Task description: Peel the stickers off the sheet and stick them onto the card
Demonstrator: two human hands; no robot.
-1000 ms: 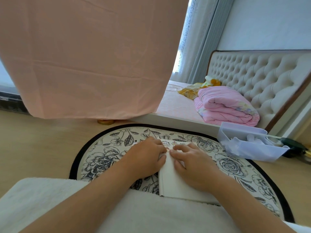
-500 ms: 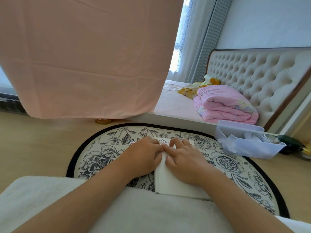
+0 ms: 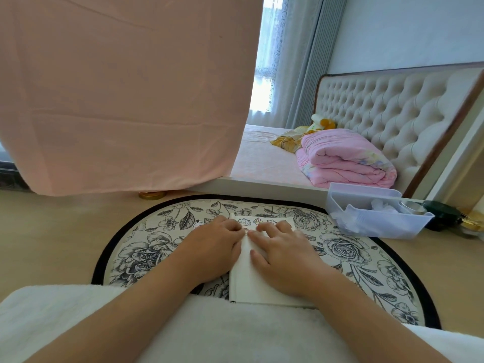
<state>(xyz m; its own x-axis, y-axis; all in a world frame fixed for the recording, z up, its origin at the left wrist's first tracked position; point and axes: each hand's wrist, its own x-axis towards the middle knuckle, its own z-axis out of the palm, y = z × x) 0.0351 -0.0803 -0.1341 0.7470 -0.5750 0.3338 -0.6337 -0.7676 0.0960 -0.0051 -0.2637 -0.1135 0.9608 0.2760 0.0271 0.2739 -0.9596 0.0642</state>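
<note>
Pinning card [image 3: 243, 281] flat at lower centre with straight-fingered right hand [image 3: 285, 258], likely steadying it for curl-fingered left hand [image 3: 212, 250]; grasp there unclear.

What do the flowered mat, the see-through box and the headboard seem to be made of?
The flowered mat: probably printed fabric, matt, with a black bound edge. The see-through box: translucent plastic, smooth; its contents show through. The headboard: cream padded upholstery, button-tufted, perhaps faux leather by its slight sheen.

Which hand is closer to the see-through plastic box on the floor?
Right. The right hand rests on the white paper, on the side toward the plastic box; the left hand lies beyond it, farther from the box.
</note>
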